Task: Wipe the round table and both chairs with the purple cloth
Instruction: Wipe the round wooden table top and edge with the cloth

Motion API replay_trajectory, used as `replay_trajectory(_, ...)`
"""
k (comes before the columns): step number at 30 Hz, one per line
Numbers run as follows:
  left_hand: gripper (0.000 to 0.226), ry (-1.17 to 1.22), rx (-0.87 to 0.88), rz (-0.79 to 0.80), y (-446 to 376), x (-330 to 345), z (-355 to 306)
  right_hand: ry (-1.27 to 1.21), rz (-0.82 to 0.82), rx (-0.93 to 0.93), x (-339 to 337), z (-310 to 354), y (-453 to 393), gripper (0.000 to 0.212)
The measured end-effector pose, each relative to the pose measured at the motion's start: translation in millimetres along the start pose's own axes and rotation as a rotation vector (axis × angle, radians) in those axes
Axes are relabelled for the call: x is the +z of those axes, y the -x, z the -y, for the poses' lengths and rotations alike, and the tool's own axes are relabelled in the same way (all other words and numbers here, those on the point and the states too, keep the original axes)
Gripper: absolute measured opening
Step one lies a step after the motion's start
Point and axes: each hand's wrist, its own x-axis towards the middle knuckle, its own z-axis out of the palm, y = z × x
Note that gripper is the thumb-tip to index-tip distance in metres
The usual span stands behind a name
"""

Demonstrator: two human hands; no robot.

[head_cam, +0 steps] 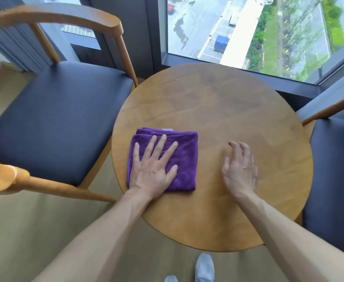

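Left hand point(152, 169) presses flat, fingers spread, on the folded purple cloth point(179, 159) (plush, squared) at centre-left of the round wooden table point(218, 98); right hand point(240, 169) hovers relaxed, holding nothing.

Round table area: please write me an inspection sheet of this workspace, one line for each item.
Surface: round wooden table, bare wood apart from the cloth.
Job's things: folded purple cloth flat on the table's left part; left chair and right chair, both with dark seats.
Clutter: nothing seen.
Hands: left hand presses flat on the cloth, fingers spread; right hand over bare wood, fingers relaxed, holding nothing.
Cables: nothing seen.
Surroundings: window behind the table, looking down on a street; beige floor; the person's socked feet.
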Motion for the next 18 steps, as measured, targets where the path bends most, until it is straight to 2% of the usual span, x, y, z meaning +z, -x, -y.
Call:
replay_trajectory(4, 0.066, 0.015, -0.306, -0.013, -21, -6, 39, 0.126, 0.068, -0.061, 6, 0, -21, 0.040)
replay_trajectory(7, 0.065, 0.080, -0.532, -0.031, -67, -10, 26, 0.173, 0.082, -0.135, 4, 0, -44, 0.036)
replay_trajectory(9, 0.065, 0.099, -0.586, -0.053, -100, -11, 2, 0.178, 0.086, -0.161, 0, -1, -62, 0.031)
replay_trajectory(12, 0.068, 0.101, -0.510, -0.040, -143, -10, -46, 0.130, 0.089, -0.143, -7, -2, -93, 0.029)
replay_trajectory(15, 0.071, 0.062, -0.274, -0.024, -165, -5, -101, 0.095, 0.071, -0.106, -12, -5, -120, 0.033)
replay_trajectory(18, 0.069, 0.028, -0.059, -0.010, -166, 0, -112, 0.032, 0.039, -0.080, -14, 0, -142, 0.031)
